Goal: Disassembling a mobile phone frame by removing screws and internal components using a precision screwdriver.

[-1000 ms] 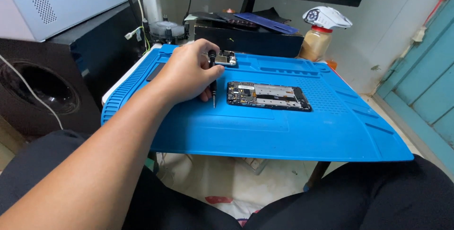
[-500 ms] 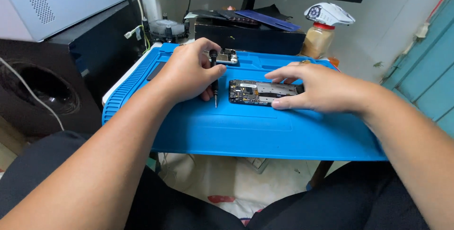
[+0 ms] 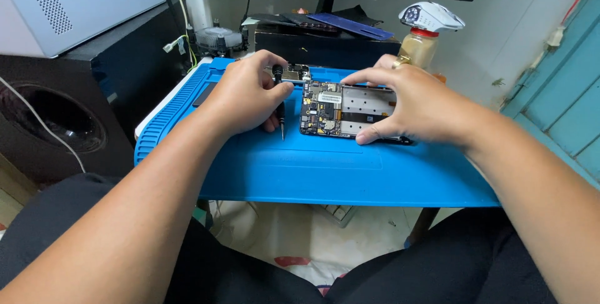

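Head view is showing a blue mat (image 3: 300, 166) lying on the table, with an opened phone (image 3: 347, 111) resting on its far half. Phone is lying flat with its long axis running 9 to 3 o'clock; its circuit-board end is pointing toward 9 o'clock and the bare metal frame toward 3 o'clock. Right hand (image 3: 415, 103) is covering the 3 o'clock end of the phone, fingers spread and pressing down on its edges, the forefinger stretching along the far edge and the thumb touching the near edge; it is bracing the phone rather than closing around it. Left hand (image 3: 247, 94) is sitting at 9 o'clock of the phone, curled around a thin screwdriver (image 3: 279, 105), which is standing nearly upright with its tip touching the mat just beside the phone's board end. A small detached part (image 3: 295, 74) is lying at 11 o'clock of the phone, just beyond the left hand's fingers. At 1 o'clock, beyond the mat, a jar (image 3: 417, 48) holding something yellowish is standing upright, with a white object (image 3: 432, 15) sitting on its red lid. A black box (image 3: 325, 43) at 12 o'clock is carrying flat dark items on top.
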